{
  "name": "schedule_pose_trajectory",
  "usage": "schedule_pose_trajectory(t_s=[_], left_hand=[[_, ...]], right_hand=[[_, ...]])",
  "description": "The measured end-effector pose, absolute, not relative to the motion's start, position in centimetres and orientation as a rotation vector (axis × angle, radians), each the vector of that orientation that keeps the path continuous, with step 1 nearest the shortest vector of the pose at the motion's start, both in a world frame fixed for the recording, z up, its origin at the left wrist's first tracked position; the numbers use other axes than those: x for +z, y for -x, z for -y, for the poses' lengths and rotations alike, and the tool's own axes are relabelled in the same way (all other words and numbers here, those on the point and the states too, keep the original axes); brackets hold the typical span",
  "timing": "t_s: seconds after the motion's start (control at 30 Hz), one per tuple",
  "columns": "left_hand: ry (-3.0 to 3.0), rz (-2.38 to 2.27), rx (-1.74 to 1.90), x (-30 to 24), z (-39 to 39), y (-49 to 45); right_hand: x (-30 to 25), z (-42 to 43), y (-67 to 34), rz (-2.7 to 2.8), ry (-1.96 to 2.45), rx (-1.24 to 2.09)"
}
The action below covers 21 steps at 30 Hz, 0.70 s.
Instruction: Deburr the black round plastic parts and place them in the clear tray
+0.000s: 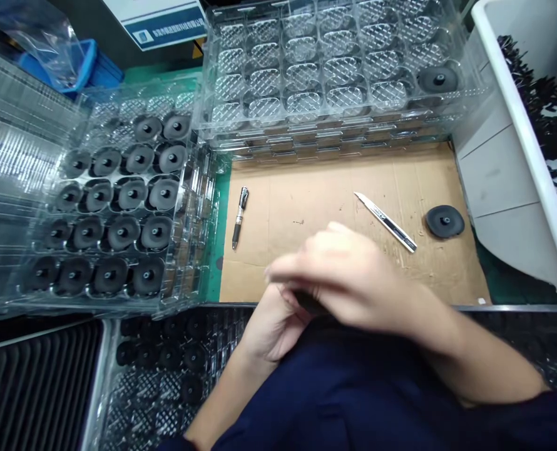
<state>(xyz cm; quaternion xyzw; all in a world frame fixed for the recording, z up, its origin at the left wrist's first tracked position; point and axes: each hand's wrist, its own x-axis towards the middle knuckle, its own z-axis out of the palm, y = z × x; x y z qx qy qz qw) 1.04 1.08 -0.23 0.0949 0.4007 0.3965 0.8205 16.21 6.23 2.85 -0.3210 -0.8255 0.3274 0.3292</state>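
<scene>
A half-hidden dark piece (pixel 310 303), seemingly gripped between left hand (pixel 278 322) and right hand (pixel 344 272), is apparently being worked; steadiness is needed next.

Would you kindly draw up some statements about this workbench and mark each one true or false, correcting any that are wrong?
1. The pen lies on the cardboard, left of the white knife. True.
2. The right hand overlaps the left hand in this view. True.
3. The right hand is gripping the white knife. False: the white knife lies on the cardboard.
4. A disc lies between the pen and the white knife. False: the loose black disc lies right of the white knife.
5. The rear clear tray shows one seated disc, at its front right corner. True.
</scene>
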Motion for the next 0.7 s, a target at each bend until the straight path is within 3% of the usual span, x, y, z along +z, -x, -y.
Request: schedule_pose_trajectory(t_s=[0.17,0.4,0.53,0.7], left_hand=[[-0.263,-0.693,0.897,-0.1,-1.2,-0.2],[-0.254,-0.750,0.942,-0.6,-2.0,0.2],[-0.256,-0.776,0.939,-0.7,-2.0,-0.2],[-0.307,-0.843,0.969,-1.4,-1.6,-0.5]], right_hand=[[-1.4,-7.1,-19.3,1.698,1.466,1.241],[-6.8,-2.6,-19.8,1.610,1.618,1.527],[-3.2,-3.9,-19.3,1.520,1.674,1.303],[2.5,-4.1,-16.6,1.666,1.289,0.914]])
